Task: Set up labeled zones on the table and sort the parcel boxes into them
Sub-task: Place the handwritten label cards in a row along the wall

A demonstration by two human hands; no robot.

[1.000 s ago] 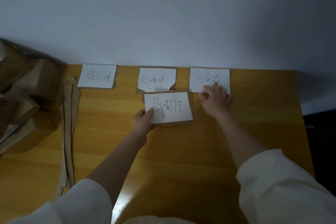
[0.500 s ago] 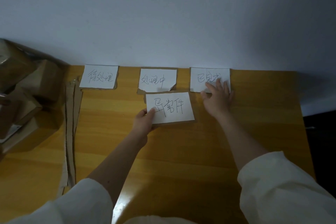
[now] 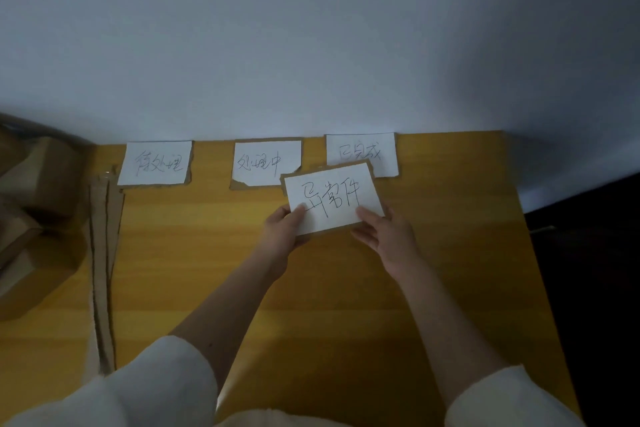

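The fourth label, a white paper sheet with black handwriting on a torn brown cardboard backing, is now held by both hands; a second ago only the left hand pinched its near left corner while the right hand pressed flat on the right-most label by the wall; that hand has since left it and taken the card's near right corner, fingers beneath, thumb on top. The card has shifted rightward and tilted; it now overlaps the near edge of the right-most white paper label and a corner of the middle white label; the left white label lies apart. Three zones look set along the yellow wooden counter; this fourth probably heads to the free space at right; sorting is not begun, the brown cardboard parcel boxes heaped at the left edge.
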